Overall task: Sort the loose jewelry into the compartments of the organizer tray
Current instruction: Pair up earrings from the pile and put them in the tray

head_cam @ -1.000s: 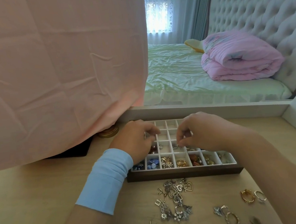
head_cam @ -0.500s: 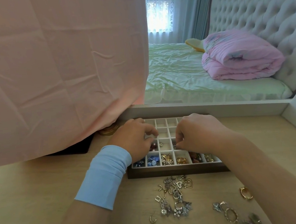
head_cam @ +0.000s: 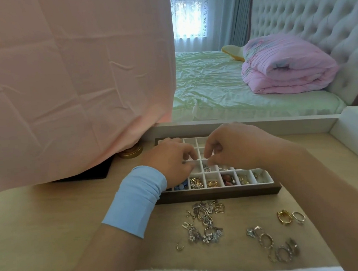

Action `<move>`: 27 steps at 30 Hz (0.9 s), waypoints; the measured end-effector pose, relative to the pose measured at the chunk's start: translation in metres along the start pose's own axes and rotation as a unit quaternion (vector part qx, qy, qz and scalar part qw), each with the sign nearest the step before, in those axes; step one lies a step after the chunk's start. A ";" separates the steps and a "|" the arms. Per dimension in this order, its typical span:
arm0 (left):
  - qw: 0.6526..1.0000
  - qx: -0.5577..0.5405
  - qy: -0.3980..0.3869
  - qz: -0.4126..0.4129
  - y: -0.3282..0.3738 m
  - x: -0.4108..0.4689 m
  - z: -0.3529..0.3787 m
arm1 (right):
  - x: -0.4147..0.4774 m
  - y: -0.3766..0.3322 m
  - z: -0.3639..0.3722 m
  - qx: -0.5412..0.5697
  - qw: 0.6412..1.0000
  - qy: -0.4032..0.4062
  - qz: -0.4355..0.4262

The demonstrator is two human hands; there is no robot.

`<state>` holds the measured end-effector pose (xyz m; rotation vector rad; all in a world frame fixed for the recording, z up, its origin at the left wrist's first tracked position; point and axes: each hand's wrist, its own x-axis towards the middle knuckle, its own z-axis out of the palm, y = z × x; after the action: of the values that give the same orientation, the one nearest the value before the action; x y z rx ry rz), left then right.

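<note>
The organizer tray (head_cam: 218,193) has a dark wood frame and white compartments; its front row holds blue beads, pearls, gold pieces and red stones. Both hands hover over its middle rows with fingertips nearly meeting. My left hand (head_cam: 171,158), with a light blue wristband, pinches a tiny piece between thumb and fingers. My right hand (head_cam: 231,145) pinches at the same spot; the piece is too small to identify. Loose silver charms (head_cam: 204,224) lie in a pile in front of the tray, with a gold heart (head_cam: 220,208) beside them.
Two gold rings (head_cam: 284,217) and a string of linked rings (head_cam: 269,242) lie front right; a small gold hook (head_cam: 179,246) lies front left. A pink cloth (head_cam: 70,80) hangs at the left over a gold tin (head_cam: 131,152). A white ledge (head_cam: 260,125) borders the desk's back.
My right hand has lifted from the tray's third row and moved left toward my left hand. The fingertips of both hands now almost touch.
</note>
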<state>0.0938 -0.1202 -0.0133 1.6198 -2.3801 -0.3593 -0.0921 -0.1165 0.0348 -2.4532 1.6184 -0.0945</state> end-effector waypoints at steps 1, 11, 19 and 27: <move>1.000 -0.004 -0.002 0.004 0.003 -0.001 -0.001 | -0.005 -0.001 -0.002 0.003 1.000 0.001 -0.011; 0.997 -0.037 -0.002 0.067 0.054 -0.035 0.005 | -0.081 0.027 -0.001 0.039 0.995 -0.093 0.023; 0.991 -0.033 -0.075 0.106 0.089 -0.065 0.032 | -0.109 0.053 0.009 0.073 0.987 -0.130 0.052; 0.990 0.008 -0.074 0.117 0.092 -0.072 0.040 | -0.108 0.051 0.021 0.122 0.985 -0.117 0.016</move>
<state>0.0254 -0.0177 -0.0244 1.3411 -2.6547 -0.4297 -0.1775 -0.0345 0.0096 -2.1628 1.4525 0.0023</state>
